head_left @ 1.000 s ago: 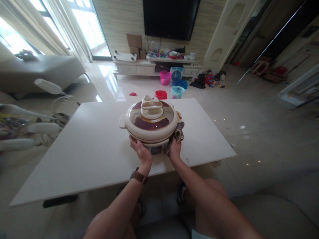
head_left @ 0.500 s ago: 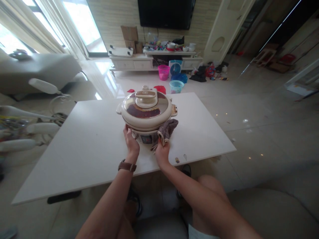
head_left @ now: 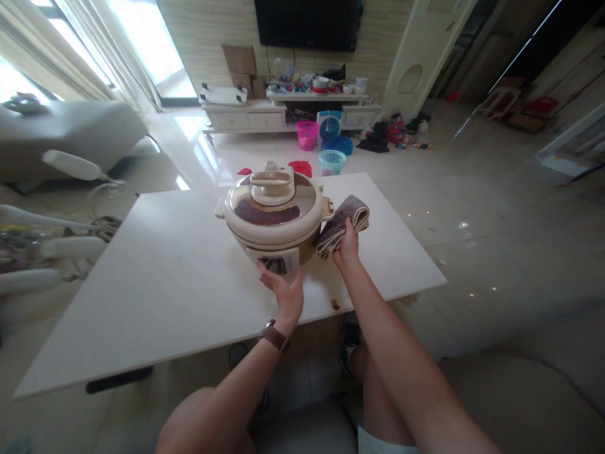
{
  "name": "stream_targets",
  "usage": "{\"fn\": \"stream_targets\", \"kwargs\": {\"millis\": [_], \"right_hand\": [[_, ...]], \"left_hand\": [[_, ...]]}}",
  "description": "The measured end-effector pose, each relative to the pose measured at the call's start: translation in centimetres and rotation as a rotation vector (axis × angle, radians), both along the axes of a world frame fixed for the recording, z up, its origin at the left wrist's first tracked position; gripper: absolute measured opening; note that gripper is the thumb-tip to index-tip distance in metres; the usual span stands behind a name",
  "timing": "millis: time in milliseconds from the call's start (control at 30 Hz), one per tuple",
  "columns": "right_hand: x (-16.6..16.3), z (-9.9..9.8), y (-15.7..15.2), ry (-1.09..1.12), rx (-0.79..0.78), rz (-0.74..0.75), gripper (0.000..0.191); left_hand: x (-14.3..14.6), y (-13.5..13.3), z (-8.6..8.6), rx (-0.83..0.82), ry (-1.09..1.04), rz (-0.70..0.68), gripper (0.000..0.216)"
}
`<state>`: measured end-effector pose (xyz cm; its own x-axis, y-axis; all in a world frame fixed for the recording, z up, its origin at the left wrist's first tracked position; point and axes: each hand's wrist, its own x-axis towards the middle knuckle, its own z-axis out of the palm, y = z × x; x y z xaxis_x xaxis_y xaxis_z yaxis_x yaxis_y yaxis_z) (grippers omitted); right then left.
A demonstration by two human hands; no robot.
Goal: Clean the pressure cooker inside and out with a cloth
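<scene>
A cream electric pressure cooker [head_left: 269, 230] with a brown, shiny lid and a raised lid handle stands on the white table [head_left: 165, 271]. My left hand [head_left: 286, 293], with a brown-strapped watch on its wrist, grips the lower front of the cooker, thumb and fingers spread around the base below the control panel. Folded in my right hand [head_left: 348, 246] is a grey-brown cloth [head_left: 344, 222], held with the thumb on top. The cloth is at the cooker's right side, by its side handle; whether it touches the body is hard to tell.
A small dark sticker or mark [head_left: 335, 304] is near the table's front edge. White-padded chair parts [head_left: 75, 165] stand at the left. Beyond the table are a pink basket [head_left: 307, 135], a light-blue basket [head_left: 332, 162] and a cluttered TV cabinet [head_left: 265, 120].
My right hand has moved right and up with the cloth, away from the cooker's front. My left hand has shifted from the cooker's left side to its lower front.
</scene>
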<state>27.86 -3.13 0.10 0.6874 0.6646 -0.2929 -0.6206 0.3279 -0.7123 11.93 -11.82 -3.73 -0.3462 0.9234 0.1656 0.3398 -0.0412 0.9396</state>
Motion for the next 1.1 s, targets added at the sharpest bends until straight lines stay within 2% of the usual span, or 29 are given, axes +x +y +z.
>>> {"fn": "stream_targets", "kwargs": {"millis": [167, 267, 433, 600, 800, 1100], "right_hand": [[-1.3, -0.3, 0.7, -0.224, 0.041, 0.03, 0.042], [-2.2, -0.7, 0.5, -0.278, 0.039, 0.013, 0.047], [-3.0, -0.9, -0.2, -0.276, 0.045, 0.021, 0.049], [-3.3, -0.5, -0.3, -0.217, 0.024, 0.034, 0.047], [-2.8, -0.1, -0.1, -0.11, 0.042, 0.03, 0.041], [-2.5, -0.2, 0.1, -0.11, -0.057, 0.073, 0.035]], "left_hand": [[1.0, 0.3, 0.3, -0.113, 0.062, -0.025, 0.122], [1.4, 1.1, 0.6, -0.168, 0.063, 0.003, 0.125], [0.6, 3.2, 1.2, -0.177, 0.065, 0.071, 0.124], [-1.0, 4.7, 1.1, -0.162, 0.108, 0.101, 0.126], [-2.2, 5.5, 1.0, -0.171, 0.12, 0.08, 0.126], [-4.8, 5.7, 0.8, -0.106, 0.215, 0.06, 0.122]]}}
